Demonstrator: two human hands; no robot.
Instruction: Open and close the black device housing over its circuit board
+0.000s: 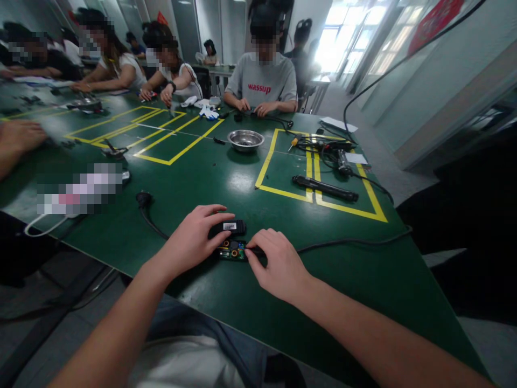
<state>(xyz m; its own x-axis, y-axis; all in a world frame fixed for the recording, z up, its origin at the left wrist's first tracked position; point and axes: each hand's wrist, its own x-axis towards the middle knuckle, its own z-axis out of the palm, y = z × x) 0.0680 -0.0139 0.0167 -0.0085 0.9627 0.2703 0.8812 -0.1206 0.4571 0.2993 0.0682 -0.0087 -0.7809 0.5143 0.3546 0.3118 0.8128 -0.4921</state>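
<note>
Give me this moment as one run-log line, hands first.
Left hand: at labelled black casing | Right hand: at right end of circuit board, by black cord | Beyond: metal bowl on green table

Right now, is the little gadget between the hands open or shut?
Open: its circuit board shows bare between the left hand and the right hand, with no cover over the visible part.

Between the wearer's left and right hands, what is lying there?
In the head view, an exposed circuit board lies between the left hand and right hand; just beyond it is a black piece with a white label.
</note>
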